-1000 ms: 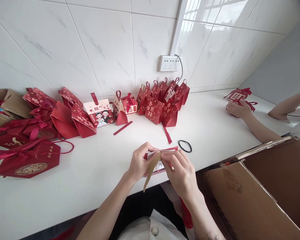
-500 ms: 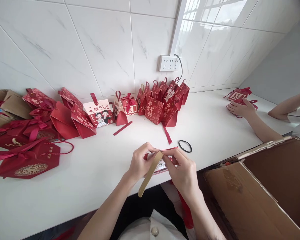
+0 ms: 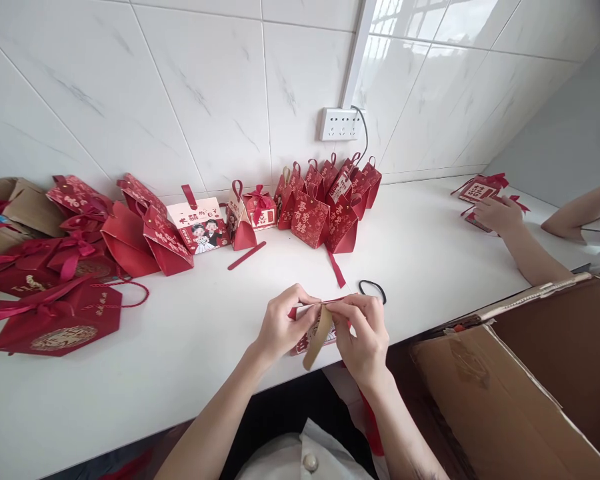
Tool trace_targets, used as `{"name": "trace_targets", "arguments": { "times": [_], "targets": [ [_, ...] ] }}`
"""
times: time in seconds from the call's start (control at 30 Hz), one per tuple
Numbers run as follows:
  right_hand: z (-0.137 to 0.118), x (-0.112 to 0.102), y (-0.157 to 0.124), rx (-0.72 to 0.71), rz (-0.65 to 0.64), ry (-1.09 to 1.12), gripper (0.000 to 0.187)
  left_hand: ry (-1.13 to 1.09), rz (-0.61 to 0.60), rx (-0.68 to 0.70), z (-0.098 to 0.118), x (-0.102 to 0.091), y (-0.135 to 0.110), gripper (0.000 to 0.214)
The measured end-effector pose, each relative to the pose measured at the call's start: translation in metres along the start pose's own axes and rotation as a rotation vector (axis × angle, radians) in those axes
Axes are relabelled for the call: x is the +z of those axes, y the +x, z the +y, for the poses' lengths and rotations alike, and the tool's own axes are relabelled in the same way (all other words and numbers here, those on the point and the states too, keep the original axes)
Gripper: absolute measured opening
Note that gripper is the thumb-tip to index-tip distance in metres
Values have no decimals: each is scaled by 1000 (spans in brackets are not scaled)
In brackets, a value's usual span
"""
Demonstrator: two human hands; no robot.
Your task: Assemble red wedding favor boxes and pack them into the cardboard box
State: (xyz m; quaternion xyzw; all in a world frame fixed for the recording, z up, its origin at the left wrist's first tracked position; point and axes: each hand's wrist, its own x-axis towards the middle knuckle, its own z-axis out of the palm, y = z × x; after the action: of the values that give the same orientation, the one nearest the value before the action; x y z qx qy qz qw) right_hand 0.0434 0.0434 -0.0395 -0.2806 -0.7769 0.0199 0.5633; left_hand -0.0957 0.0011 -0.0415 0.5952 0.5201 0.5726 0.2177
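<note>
At the table's front edge, a small red-and-white candy gift box (image 3: 301, 345) with printed figures stands between my hands, its top partly hidden by my fingers. My left hand (image 3: 281, 328) pinches the box's top edge from the left, thumb in front. On the other side, my right hand (image 3: 364, 333) is closed at the same edge, fingertips on the upper end of a gold ribbon strap (image 3: 319, 340). The strap's rounded free end hangs down in front of the box. A black elastic band (image 3: 373, 289) lies just beyond my right hand.
Several red gift boxes (image 3: 310, 220) line the wall, with more hexagonal ones (image 3: 63, 327) at left. A loose red strap (image 3: 247, 256) lies on the white table (image 3: 180, 360). At right, a person's hand (image 3: 500, 215) touches small boxes; an open cardboard carton (image 3: 485, 393) stands nearer.
The gold strap's hanging part has become shorter, its free end now higher and further right. My right hand has shifted slightly. The other person's hand has moved a little to the right.
</note>
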Motion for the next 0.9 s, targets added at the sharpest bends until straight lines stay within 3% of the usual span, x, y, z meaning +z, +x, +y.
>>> {"name": "trace_targets", "arguments": {
  "times": [0.33,0.47,0.57,0.77,0.9],
  "targets": [
    [-1,-4,-1,-12,2,177,22,25,44,-28,0,4,-3,14],
    [-4,-6,-3,51,19,257,22,77,73,119,-4,4,-4,6],
    [-4,-7,-3,84,-2,299,23,135,-8,211,-2,1,-2,11],
    [3,-8,-11,175,-60,431,23,159,-137,155,10,-8,0,19],
    [8,-9,-14,150,-89,471,24,160,-177,128,10,-10,-3,19]
  ]
}}
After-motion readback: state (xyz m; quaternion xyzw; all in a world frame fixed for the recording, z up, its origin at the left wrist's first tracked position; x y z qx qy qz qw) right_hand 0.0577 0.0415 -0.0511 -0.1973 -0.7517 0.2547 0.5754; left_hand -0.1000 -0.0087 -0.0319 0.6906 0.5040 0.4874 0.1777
